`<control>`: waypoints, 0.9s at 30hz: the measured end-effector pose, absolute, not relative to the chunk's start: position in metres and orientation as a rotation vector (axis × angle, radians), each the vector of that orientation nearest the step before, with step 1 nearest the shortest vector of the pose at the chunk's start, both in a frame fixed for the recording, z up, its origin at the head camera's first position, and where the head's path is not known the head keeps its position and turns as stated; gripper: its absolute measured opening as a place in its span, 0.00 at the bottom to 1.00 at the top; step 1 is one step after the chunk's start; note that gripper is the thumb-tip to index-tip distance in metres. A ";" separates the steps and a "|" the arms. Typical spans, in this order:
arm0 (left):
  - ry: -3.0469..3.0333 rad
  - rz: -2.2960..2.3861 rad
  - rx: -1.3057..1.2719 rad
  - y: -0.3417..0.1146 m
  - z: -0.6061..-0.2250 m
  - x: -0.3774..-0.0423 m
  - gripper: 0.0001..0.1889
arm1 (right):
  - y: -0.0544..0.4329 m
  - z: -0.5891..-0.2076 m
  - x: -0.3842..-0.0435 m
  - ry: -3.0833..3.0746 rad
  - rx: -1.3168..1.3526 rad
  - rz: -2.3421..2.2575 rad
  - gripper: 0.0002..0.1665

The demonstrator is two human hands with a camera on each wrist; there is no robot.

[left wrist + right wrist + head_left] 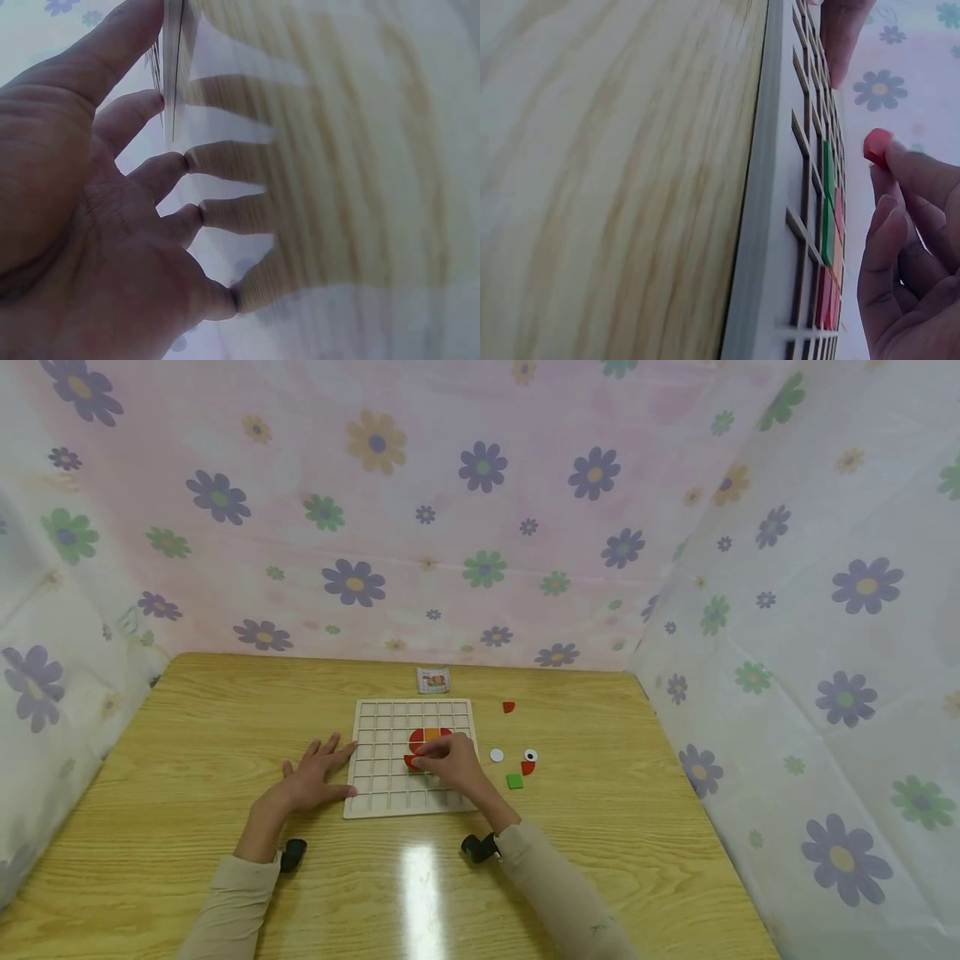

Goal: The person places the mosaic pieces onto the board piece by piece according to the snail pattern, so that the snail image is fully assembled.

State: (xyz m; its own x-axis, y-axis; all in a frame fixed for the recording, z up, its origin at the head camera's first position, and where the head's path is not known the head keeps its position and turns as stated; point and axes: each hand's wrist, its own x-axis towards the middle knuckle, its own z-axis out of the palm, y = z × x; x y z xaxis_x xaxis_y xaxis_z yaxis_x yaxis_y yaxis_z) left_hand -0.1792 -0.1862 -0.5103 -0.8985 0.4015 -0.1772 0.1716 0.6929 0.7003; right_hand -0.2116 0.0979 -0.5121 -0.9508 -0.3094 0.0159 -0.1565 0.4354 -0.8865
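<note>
A pale wooden grid board (367, 806) lies on the table, with red, orange and green flat pieces set in its cells. My right hand (456, 766) is over the board, pinching a small red piece (877, 146) between thumb and fingertip. In the right wrist view that piece is held off the grid, near green pieces (827, 202) in the cells. The right hand partly covers the set pieces in the head view. At the board's left edge, my left hand (309, 782) rests with spread fingers, its thumb and index finger touching the edge and other fingertips on the table.
Right of the board lie a red quarter-round piece (508, 707), a white disc (497, 755), an eye disc (530, 755) touching another red piece (528, 768), and a green square (514, 782). A small picture card (433, 680) is behind the board. Flowered cloth (420, 543) surrounds the table.
</note>
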 end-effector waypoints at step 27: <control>2.601 0.993 0.430 -0.184 -0.508 -0.178 0.45 | 0.070 -0.518 -0.216 2.697 -0.286 -1.188 0.07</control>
